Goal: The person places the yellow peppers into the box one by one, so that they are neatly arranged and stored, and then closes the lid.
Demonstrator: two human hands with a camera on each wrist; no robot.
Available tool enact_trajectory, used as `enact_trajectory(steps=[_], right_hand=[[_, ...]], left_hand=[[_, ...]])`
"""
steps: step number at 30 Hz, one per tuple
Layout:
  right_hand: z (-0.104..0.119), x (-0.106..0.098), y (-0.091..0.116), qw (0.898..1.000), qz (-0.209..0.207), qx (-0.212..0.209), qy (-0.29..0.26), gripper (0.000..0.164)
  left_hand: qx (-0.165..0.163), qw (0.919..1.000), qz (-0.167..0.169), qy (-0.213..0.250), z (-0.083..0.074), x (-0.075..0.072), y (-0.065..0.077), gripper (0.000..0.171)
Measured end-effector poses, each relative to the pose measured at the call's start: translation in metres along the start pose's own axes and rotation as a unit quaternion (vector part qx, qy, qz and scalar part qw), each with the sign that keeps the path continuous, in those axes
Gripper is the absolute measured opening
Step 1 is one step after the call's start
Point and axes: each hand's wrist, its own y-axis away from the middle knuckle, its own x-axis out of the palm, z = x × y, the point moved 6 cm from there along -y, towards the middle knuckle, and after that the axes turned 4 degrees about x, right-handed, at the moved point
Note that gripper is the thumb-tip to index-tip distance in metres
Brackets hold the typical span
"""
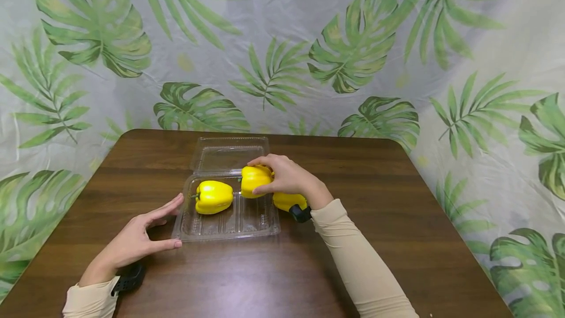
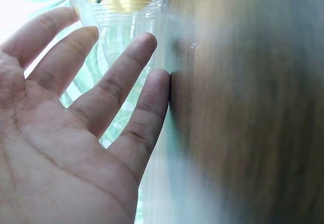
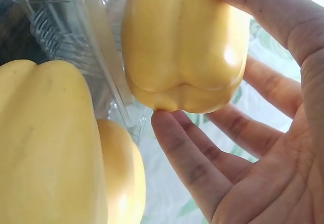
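Observation:
My right hand (image 1: 287,175) grips a yellow bell pepper (image 1: 256,181) over the right part of an open clear plastic clamshell box (image 1: 234,234). In the right wrist view, the thumb and fingertips hold this pepper (image 3: 185,47) from its sides and bottom end. Another yellow bell pepper (image 1: 214,197) lies in the box's left half, its green stem to the left. At the box's left edge, my left hand (image 1: 137,239) has its fingers extended, with fingertips at the wall. More yellow pepper (image 1: 287,201) shows beneath my right wrist; the right wrist view shows two peppers (image 3: 45,143) there, outside the box.
The box's clear lid (image 1: 231,157) lies folded back, away from me. Everything stands on a dark brown wooden table (image 1: 362,180). A leaf-patterned cloth (image 1: 282,63) hangs behind the table. Each wrist wears a black device (image 1: 129,278).

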Motion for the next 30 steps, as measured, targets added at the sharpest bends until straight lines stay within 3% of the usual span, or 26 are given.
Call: enact_trajectory(steps=[12,30], right_hand=[[0.011,0.007,-0.011,0.999,0.032,-0.018,0.026,0.065],[0.019,0.02,-0.026,0.993,0.107,0.0,0.049,0.065]], left_hand=[[-0.001,1.0,0.001,0.001,-0.001,-0.001,-0.001,0.094],[0.0,1.0,0.0,-0.003,-0.003,-0.001,0.0,0.093]])
